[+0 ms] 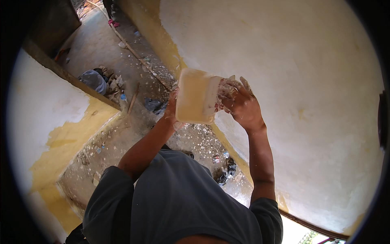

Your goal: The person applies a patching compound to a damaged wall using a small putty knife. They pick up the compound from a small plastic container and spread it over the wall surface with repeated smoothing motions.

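Note:
A pale, cloudy plastic tub [191,96] with rounded corners is held up in front of my chest, its open side toward me. My left hand [172,106] grips it from the left side, with most of the fingers hidden behind it. At the tub's right edge, my right hand [243,105] is closed on a flat whitish scraper [212,94], whose blade lies against or inside the tub. Wet white paste smears the fingers of my right hand. How much paste the tub holds cannot be made out.
A large wall [292,81], patchy white over yellow, rises close on the right. White spatters cover the floor [134,134]. Beyond lie a long pole [136,55], a bagged heap of rubbish [94,81] and a dark plastic bag [154,105]. A low yellow-white wall [61,118] stands left.

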Demonstrator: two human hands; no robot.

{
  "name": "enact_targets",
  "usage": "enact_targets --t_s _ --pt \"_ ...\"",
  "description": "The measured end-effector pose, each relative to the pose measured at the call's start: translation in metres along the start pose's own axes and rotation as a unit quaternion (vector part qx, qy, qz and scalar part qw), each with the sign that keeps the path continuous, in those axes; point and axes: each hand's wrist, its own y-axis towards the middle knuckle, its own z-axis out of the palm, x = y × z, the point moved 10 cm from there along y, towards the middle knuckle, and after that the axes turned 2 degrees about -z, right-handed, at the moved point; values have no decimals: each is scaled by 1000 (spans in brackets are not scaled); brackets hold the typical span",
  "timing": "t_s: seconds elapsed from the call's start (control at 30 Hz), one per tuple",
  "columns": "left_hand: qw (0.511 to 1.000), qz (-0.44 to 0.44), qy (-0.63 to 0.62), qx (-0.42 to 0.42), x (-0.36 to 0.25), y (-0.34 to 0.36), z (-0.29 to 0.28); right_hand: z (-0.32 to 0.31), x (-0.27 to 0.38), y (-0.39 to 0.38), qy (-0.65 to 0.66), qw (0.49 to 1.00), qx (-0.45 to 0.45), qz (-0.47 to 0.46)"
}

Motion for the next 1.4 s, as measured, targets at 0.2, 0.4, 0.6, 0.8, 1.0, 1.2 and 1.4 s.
enact_targets --t_s 0.2,0.4,0.6,0.8,1.0,1.2,1.4 --pt "999 -10 -16 26 3 3 4 34 -2 -16 25 999 29 -16" --pt "999 -25 -23 27 9 3 0 45 -5 -24 62 998 32 4" --pt "997 -38 -59 31 13 5 -4 35 -3 -17 87 996 -24 14" --pt "997 -37 -57 29 21 7 -3 50 7 -12 69 997 -13 12" --pt "1000 -16 13 -15 22 11 -11 53 11 -5 93 995 -33 6" --pt "998 -45 -36 9 29 13 -7 39 10 1 73 997 -34 -1" --pt "999 -49 6 -11 28 14 -9 29 5 -2 109 993 -34 21"
